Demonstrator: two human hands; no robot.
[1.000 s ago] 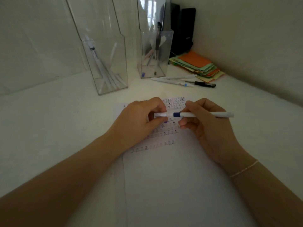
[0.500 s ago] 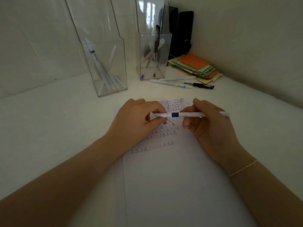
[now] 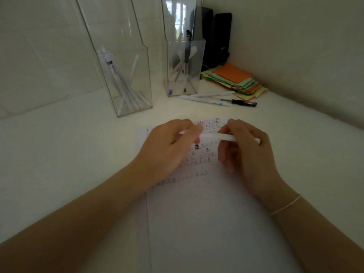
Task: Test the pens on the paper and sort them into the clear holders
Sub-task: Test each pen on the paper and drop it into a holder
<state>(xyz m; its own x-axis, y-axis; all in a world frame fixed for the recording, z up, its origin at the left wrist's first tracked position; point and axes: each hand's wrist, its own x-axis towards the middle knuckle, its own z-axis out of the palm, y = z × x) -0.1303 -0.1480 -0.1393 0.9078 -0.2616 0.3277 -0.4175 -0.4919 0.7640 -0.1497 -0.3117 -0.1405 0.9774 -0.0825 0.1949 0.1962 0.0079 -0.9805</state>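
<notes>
White plastic, the pen point(image 3: 222, 137) lies level between our two hands just above the paper point(image 3: 206, 213). Our left hand point(image 3: 169, 148) curls its fingers round the pen's left end, and our right hand point(image 3: 248, 152) pinches the barrel farther along, the far end poking out past the knuckles. Motion blurs the pen, so we cannot tell whether its cap is on or off. The paper lies flat on the desk point(image 3: 59, 154), its upper part covered in rows of small test marks, with one darker blue blot just under the left hand's fingers.

Behind, two clear holders stand on the desk: the left holder point(image 3: 126, 79) has several white pens leaning in it, the right holder point(image 3: 184, 69) a few darker ones. Just beside the right holder, loose pens point(image 3: 214, 98) lie on the desk, near a stack of coloured paper point(image 3: 234, 79) in the corner.
</notes>
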